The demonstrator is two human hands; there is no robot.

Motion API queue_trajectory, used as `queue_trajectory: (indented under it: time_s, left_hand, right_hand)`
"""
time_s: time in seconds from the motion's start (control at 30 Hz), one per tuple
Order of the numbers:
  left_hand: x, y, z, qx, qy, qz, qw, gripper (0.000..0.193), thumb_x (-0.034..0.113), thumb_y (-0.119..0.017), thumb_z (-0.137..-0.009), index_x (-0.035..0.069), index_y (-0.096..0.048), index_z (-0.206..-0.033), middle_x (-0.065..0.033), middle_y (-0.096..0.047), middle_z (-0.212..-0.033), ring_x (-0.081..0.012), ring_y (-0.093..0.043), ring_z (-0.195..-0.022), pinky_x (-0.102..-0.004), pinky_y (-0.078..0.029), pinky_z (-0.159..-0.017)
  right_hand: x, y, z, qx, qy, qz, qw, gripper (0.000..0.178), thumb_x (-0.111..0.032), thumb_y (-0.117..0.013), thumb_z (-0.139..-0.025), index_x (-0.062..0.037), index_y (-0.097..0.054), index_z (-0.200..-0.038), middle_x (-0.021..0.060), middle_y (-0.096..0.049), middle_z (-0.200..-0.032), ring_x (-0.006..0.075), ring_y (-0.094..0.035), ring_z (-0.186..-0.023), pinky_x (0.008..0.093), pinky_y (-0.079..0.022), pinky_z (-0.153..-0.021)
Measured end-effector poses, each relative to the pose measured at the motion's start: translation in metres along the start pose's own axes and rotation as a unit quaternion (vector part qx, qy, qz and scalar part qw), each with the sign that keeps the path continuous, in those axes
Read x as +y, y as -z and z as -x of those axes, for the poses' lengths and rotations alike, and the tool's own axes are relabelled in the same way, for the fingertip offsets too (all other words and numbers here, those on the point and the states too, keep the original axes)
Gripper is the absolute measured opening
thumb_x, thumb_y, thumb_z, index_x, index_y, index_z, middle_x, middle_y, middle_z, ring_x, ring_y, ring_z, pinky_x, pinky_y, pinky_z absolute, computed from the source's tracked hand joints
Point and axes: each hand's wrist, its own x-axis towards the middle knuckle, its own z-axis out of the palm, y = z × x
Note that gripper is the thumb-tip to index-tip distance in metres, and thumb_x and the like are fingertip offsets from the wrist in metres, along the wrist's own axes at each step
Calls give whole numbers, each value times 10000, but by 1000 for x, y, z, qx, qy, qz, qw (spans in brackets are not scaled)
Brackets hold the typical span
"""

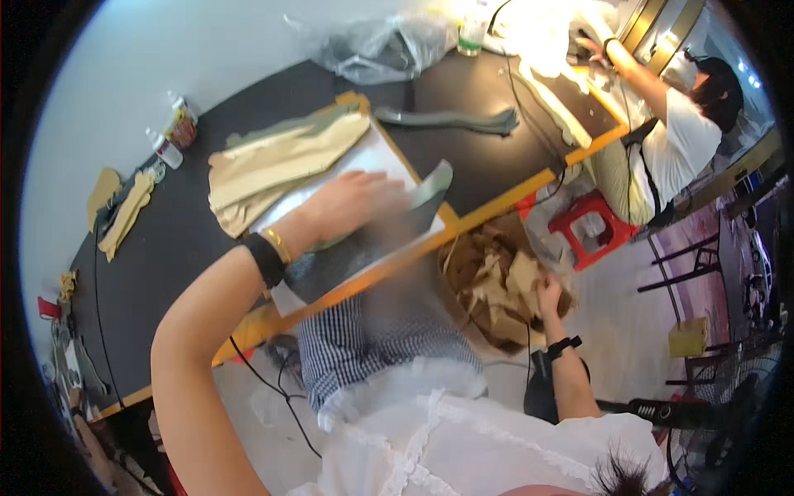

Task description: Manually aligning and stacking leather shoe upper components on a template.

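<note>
My left hand [351,202] reaches over the table, palm down, with its fingers stretched out and partly smeared by motion. Beneath it lies a dark grey-green piece [331,269] of sheet material on a white sheet [385,157]; a curved end of similar material sticks out beyond the fingers. Lower down, at my right side, my right hand [548,293] is closed on a tan paper-like scrap [523,274]. That scrap is over a brown paper bag [448,269] full of similar tan scraps. A stack of long cream pieces [277,165] sits just beyond my left hand.
Grey-green strips [447,121] and a clear plastic bag [385,54] lie farther back. Small bottles [165,149] stand at the left by the wall. A co-worker [682,140] sits at the right near a red stool [591,227]. Black cables [98,306] cross the table.
</note>
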Motion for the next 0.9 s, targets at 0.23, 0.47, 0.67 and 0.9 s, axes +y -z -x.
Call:
queue_trajectory:
  time_s: [0.23,0.47,0.67,0.9]
  left_hand:
    - [-27,35,-38,-48,112,71,990,291,11,-531,-851,87,-627,-1115,-94,-640,-1188,-293,-584,-1123,-435,-437,-991]
    - [-101,11,-119,75,194,-32,978,300,109,-667,-821,47,-666,-1115,-131,-654,-1070,-321,-623,-1021,-450,-477,-910]
    - [-111,-2,-131,-40,215,-55,974,343,148,-743,-783,100,-671,-1115,-81,-662,-1070,-291,-630,-1035,-428,-485,-888]
    - [-99,23,-133,117,188,-6,975,290,81,-766,-735,59,-605,-975,-105,-667,-1026,-339,-619,-1029,-431,-490,-847]
  right_hand:
    - [76,-46,-1,-110,-91,56,988,264,-206,-642,-839,-97,-751,-1053,202,-716,-916,370,-687,-891,372,-515,-886]
    - [95,-85,22,-242,-145,21,959,267,-276,-618,-889,-91,-744,-1037,167,-722,-888,307,-675,-868,415,-503,-838]
    - [50,-75,60,-292,-196,-133,927,211,-196,-612,-889,-49,-721,-995,163,-712,-878,284,-665,-932,384,-520,-825]
    - [-38,-27,62,-219,65,74,971,235,25,-585,-835,-47,-704,-1025,192,-647,-1134,385,-586,-1111,425,-479,-939]
